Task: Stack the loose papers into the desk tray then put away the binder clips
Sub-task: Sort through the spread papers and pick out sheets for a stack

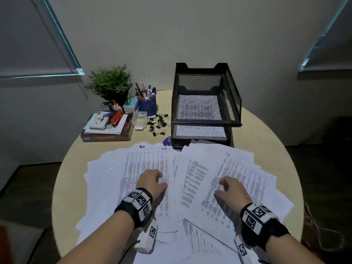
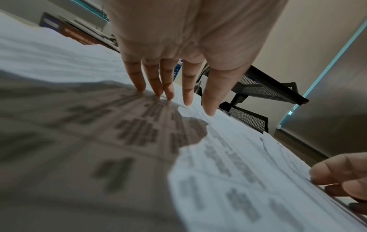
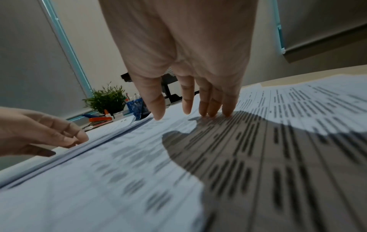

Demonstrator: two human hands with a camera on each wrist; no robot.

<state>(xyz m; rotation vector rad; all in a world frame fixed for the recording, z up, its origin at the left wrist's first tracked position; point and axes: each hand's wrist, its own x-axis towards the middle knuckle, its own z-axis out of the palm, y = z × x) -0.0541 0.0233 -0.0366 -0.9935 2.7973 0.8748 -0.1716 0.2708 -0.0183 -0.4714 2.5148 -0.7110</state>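
Several loose printed papers (image 1: pixel 133 168) lie fanned out across the near half of the round table (image 1: pixel 62 187). My left hand (image 1: pixel 152 180) rests on the left sheets, its straight fingertips (image 2: pixel 157 91) touching the paper (image 2: pixel 218 164). My right hand (image 1: pixel 231 189) rests on the right sheets, with its fingertips (image 3: pixel 210 113) on the paper (image 3: pixel 298 109). Neither hand holds anything. A black mesh desk tray (image 1: pixel 205 103) with stacked tiers stands at the back, with paper in its tiers. Several black binder clips (image 1: pixel 158 123) lie scattered left of the tray.
At the back left stand a potted plant (image 1: pixel 111 82), a blue pen cup (image 1: pixel 147 103), a small clear box (image 1: pixel 140 119) and a pile of books with a red stapler (image 1: pixel 117 118). The table edge curves close on both sides.
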